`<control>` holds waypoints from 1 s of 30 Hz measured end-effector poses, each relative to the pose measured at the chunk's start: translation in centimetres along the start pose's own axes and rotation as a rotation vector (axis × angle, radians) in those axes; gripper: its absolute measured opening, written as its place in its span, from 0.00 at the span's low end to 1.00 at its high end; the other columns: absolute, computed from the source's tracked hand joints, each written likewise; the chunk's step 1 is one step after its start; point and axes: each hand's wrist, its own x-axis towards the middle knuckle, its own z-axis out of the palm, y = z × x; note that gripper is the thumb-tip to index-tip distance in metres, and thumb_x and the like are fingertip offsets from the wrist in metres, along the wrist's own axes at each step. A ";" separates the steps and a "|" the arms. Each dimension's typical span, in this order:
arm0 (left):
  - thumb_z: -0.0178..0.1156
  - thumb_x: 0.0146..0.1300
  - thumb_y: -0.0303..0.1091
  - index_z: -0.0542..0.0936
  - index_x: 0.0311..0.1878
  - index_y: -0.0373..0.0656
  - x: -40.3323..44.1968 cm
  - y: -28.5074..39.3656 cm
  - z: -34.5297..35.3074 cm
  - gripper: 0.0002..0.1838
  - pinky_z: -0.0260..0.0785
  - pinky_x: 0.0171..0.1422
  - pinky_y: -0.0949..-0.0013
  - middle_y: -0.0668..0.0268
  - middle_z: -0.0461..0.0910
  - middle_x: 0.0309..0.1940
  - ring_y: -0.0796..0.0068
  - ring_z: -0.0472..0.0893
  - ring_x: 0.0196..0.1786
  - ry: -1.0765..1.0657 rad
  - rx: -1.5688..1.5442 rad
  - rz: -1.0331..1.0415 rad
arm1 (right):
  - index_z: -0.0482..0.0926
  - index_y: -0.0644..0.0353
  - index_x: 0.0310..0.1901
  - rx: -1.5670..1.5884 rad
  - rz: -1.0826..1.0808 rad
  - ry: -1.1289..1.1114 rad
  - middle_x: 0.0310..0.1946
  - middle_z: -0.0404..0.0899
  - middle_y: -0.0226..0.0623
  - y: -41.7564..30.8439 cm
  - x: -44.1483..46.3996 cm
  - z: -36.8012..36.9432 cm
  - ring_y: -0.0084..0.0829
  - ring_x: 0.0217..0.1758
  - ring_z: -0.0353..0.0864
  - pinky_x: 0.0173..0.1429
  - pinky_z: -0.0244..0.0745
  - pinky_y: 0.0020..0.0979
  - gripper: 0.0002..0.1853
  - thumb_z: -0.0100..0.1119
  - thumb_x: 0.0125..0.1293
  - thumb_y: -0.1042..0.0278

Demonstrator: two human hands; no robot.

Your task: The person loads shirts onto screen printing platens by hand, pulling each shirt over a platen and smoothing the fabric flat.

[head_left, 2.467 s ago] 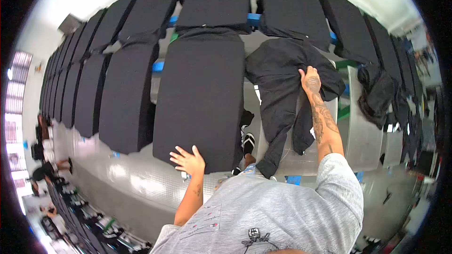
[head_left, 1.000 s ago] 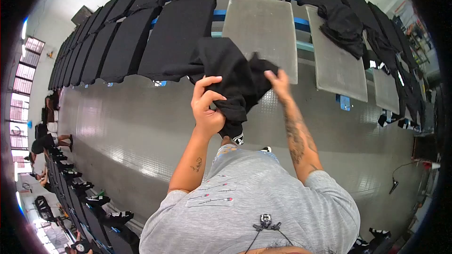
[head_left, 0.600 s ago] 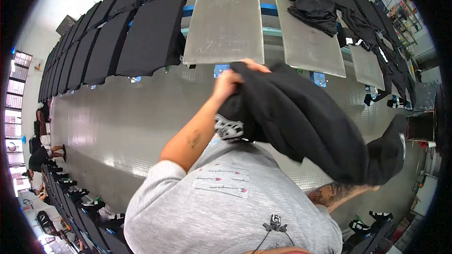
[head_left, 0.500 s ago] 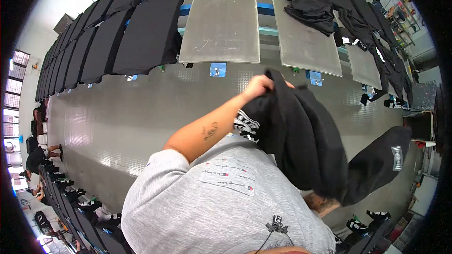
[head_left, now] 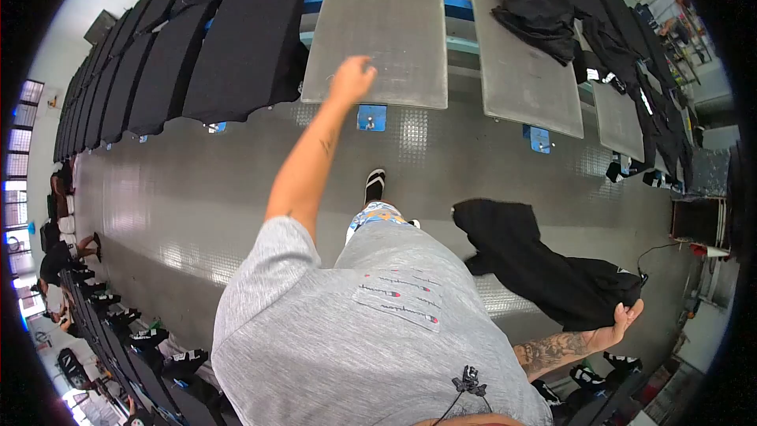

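Note:
My left hand is over the lower part of a bare grey board, its fingers loosely bent and apart with nothing seen between them. Whether it touches the board, I cannot tell. Out to the right, my right hand grips one end of a black garment. The cloth hangs stretched out beside my body, and its loose end swings toward the middle. Folds hide what kind of garment it is.
Black-covered boards line up on the left. Another grey board has a bunched black garment at its upper end. My foot is on the grey floor. A person stands far left by another row of boards.
My left hand has let go of the black garment and moved up and left over the grey board. My right hand has carried the garment out to the right.

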 end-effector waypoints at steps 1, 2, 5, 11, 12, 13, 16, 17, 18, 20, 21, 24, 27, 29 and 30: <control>0.57 0.63 0.47 0.76 0.59 0.41 2.1 -3.0 -1.0 0.26 0.61 0.70 0.54 0.55 0.73 0.62 0.57 0.71 0.66 -0.004 0.092 -0.075 | 0.67 0.56 0.35 0.039 0.023 -0.071 0.35 0.76 0.32 1.1 0.4 0.9 0.29 0.43 0.78 0.58 0.74 0.37 0.13 0.53 0.54 0.87; 0.55 0.64 0.51 0.72 0.63 0.42 3.5 -4.9 -1.4 0.29 0.57 0.72 0.52 0.55 0.69 0.65 0.57 0.66 0.69 -0.001 0.212 -0.111 | 0.65 0.55 0.33 0.017 0.047 -0.045 0.33 0.76 0.31 1.6 1.0 1.3 0.26 0.42 0.78 0.57 0.75 0.34 0.14 0.52 0.53 0.90; 0.47 0.66 0.61 0.62 0.71 0.43 7.4 -8.9 -1.8 0.39 0.43 0.77 0.45 0.55 0.55 0.74 0.57 0.52 0.77 -0.012 0.486 -0.152 | 0.68 0.57 0.37 -0.199 0.021 0.202 0.33 0.76 0.31 3.5 2.3 10.8 0.24 0.40 0.79 0.58 0.75 0.33 0.13 0.52 0.54 0.88; 0.42 0.65 0.68 0.53 0.75 0.39 4.8 -10.3 0.7 0.47 0.32 0.79 0.45 0.54 0.46 0.77 0.57 0.43 0.79 -0.031 0.600 0.062 | 0.73 0.63 0.52 -0.263 0.163 -0.012 0.42 0.82 0.39 6.6 7.9 13.3 0.29 0.45 0.82 0.57 0.77 0.34 0.20 0.52 0.56 0.86; 0.42 0.64 0.68 0.53 0.74 0.37 1.8 -9.7 0.2 0.48 0.31 0.79 0.45 0.52 0.45 0.77 0.56 0.43 0.79 -0.083 0.570 0.120 | 0.73 0.64 0.49 -0.260 0.184 0.008 0.41 0.81 0.39 7.6 8.5 14.6 0.29 0.43 0.82 0.56 0.77 0.32 0.19 0.52 0.55 0.87; 0.41 0.64 0.69 0.53 0.74 0.36 -1.5 -8.8 -0.8 0.48 0.30 0.79 0.45 0.51 0.45 0.77 0.55 0.42 0.79 -0.121 0.544 0.179 | 0.73 0.65 0.46 -0.245 0.199 0.023 0.40 0.81 0.38 8.6 9.2 15.5 0.28 0.42 0.82 0.55 0.77 0.31 0.17 0.51 0.53 0.88; 0.47 0.65 0.63 0.60 0.71 0.34 -10.8 -7.7 -3.8 0.44 0.48 0.75 0.52 0.48 0.51 0.74 0.50 0.55 0.74 -0.324 0.386 0.191 | 0.74 0.63 0.52 -0.154 0.199 -0.068 0.42 0.82 0.40 10.8 10.8 14.3 0.33 0.45 0.83 0.56 0.78 0.37 0.19 0.52 0.57 0.86; 0.49 0.65 0.60 0.63 0.69 0.36 -13.2 -8.0 -4.6 0.40 0.58 0.72 0.55 0.47 0.59 0.71 0.50 0.63 0.71 -0.366 0.299 0.160 | 0.75 0.61 0.54 -0.126 0.202 -0.079 0.43 0.82 0.41 11.2 11.0 14.2 0.34 0.46 0.83 0.57 0.78 0.40 0.20 0.52 0.59 0.86; 0.52 0.65 0.54 0.67 0.67 0.39 -14.4 -7.3 -6.4 0.35 0.65 0.64 0.57 0.49 0.68 0.63 0.52 0.70 0.64 -0.553 0.233 -0.042 | 0.74 0.62 0.50 -0.174 0.201 0.011 0.41 0.82 0.40 11.6 10.7 16.0 0.33 0.46 0.82 0.57 0.78 0.38 0.18 0.52 0.58 0.86; 0.57 0.63 0.46 0.71 0.63 0.42 -14.4 -8.0 -8.0 0.28 0.73 0.54 0.61 0.55 0.79 0.51 0.55 0.79 0.54 -0.595 0.175 -0.211 | 0.72 0.62 0.41 -0.272 0.192 0.194 0.39 0.81 0.38 12.6 10.3 19.5 0.29 0.44 0.81 0.57 0.77 0.33 0.13 0.51 0.55 0.88; 0.58 0.62 0.44 0.72 0.63 0.44 -14.3 -9.4 -7.6 0.27 0.74 0.51 0.61 0.58 0.81 0.47 0.57 0.80 0.51 -0.459 0.184 -0.177 | 0.71 0.62 0.40 -0.254 0.209 0.125 0.38 0.81 0.37 13.2 10.5 20.0 0.29 0.44 0.81 0.56 0.77 0.33 0.12 0.51 0.55 0.88; 0.62 0.58 0.37 0.74 0.59 0.43 -8.8 -9.6 -7.7 0.25 0.72 0.54 0.60 0.60 0.81 0.47 0.59 0.79 0.52 -0.096 0.182 -0.063 | 0.69 0.60 0.34 -0.213 0.220 -0.022 0.33 0.79 0.34 14.2 11.3 21.3 0.26 0.41 0.80 0.55 0.76 0.31 0.11 0.51 0.56 0.89; 0.63 0.57 0.36 0.77 0.55 0.40 -1.5 -9.9 -5.6 0.22 0.63 0.62 0.52 0.61 0.76 0.54 0.60 0.73 0.60 0.158 0.351 0.184 | 0.68 0.58 0.33 -0.185 0.230 -0.035 0.32 0.77 0.32 14.1 11.5 22.6 0.26 0.38 0.79 0.55 0.76 0.30 0.12 0.51 0.55 0.89; 0.64 0.57 0.35 0.78 0.54 0.40 -0.1 -10.3 -4.5 0.21 0.60 0.64 0.51 0.61 0.74 0.55 0.60 0.71 0.61 0.131 0.333 0.139 | 0.69 0.59 0.34 -0.161 0.210 -0.051 0.31 0.76 0.31 13.4 11.6 22.2 0.25 0.37 0.79 0.55 0.76 0.30 0.12 0.52 0.55 0.89; 0.64 0.57 0.36 0.78 0.54 0.40 0.0 -10.7 -4.3 0.21 0.60 0.63 0.52 0.62 0.74 0.55 0.61 0.71 0.61 0.109 0.287 0.100 | 0.69 0.59 0.35 -0.195 0.173 -0.019 0.30 0.76 0.30 13.6 11.0 23.5 0.25 0.37 0.79 0.55 0.76 0.31 0.12 0.52 0.55 0.89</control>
